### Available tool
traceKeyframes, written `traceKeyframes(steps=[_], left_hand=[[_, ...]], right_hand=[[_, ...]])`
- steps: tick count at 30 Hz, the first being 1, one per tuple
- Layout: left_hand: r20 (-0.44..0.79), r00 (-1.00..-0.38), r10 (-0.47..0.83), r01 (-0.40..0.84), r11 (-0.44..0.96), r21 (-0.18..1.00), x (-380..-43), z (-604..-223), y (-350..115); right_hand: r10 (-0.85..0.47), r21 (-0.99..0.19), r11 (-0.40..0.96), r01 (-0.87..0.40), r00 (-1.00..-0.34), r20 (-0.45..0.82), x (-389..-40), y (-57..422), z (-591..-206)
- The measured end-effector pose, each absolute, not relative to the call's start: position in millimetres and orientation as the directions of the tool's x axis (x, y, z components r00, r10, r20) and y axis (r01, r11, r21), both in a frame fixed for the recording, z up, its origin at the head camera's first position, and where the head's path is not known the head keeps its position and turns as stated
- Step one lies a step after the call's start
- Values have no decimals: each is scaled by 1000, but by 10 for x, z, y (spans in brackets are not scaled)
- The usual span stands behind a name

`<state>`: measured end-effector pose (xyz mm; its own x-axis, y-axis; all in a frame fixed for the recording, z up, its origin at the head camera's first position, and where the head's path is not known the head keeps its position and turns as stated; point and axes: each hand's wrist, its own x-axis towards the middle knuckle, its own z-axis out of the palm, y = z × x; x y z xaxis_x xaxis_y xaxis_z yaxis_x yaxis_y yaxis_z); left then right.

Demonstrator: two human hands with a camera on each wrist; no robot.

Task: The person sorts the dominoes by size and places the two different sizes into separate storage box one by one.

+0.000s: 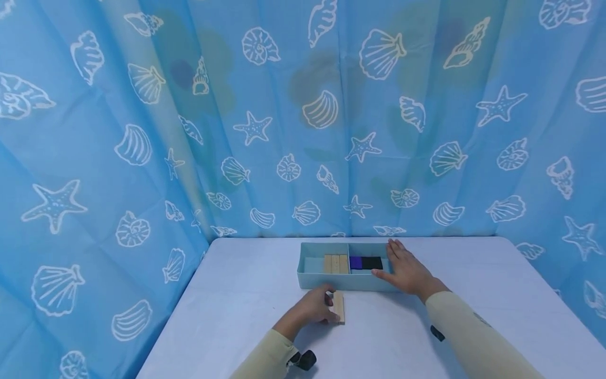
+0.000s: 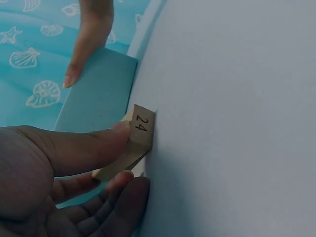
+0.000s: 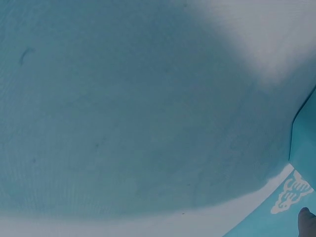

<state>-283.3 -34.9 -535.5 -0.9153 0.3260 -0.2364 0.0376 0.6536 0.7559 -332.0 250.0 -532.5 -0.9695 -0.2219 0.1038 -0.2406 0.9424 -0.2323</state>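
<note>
My left hand [image 1: 316, 306] pinches a light wooden block [image 1: 339, 307] between thumb and fingers, just in front of a pale blue two-part box [image 1: 326, 282]. The number 24 is printed on the end of this wooden block [image 2: 142, 126] in the left wrist view. My right hand [image 1: 409, 271] rests on the box's right end, fingers extended along it and thumb at the front rim. Three wooden blocks [image 1: 335, 263] lie side by side in the left compartment. A purple block [image 1: 355, 262] and black pieces [image 1: 371, 263] lie in the right one.
The box stands near the back of a white-covered table [image 1: 246, 295]. Behind and beside the table hangs a blue curtain [image 1: 284, 184] with white shells and starfish. In the right wrist view, shadowed table surface fills most of the picture, with a fingertip [image 3: 307, 224] at the corner.
</note>
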Motion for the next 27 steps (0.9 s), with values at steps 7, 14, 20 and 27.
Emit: traceKeyframes(steps=[7, 14, 20, 27], left_hand=[[-173, -928, 329, 95, 660, 745, -2819, -5386, -358], [-126, -926, 355, 146, 648, 748, -2762, -5413, -365], [-124, -926, 357, 148, 644, 751, -2730, -5417, -355], [-137, -922, 362, 123, 611, 782, -2740, -5425, -335]], right_hand=[[-225, -223, 943, -245, -968, 111, -3348, 2498, -5305], [-220, -233, 944, -235, -971, 90, -3331, 2476, -5321], [-220, -235, 943, -234, -972, 86, -3333, 2470, -5344], [-223, -243, 940, -241, -970, 101, -3312, 2488, -5321]])
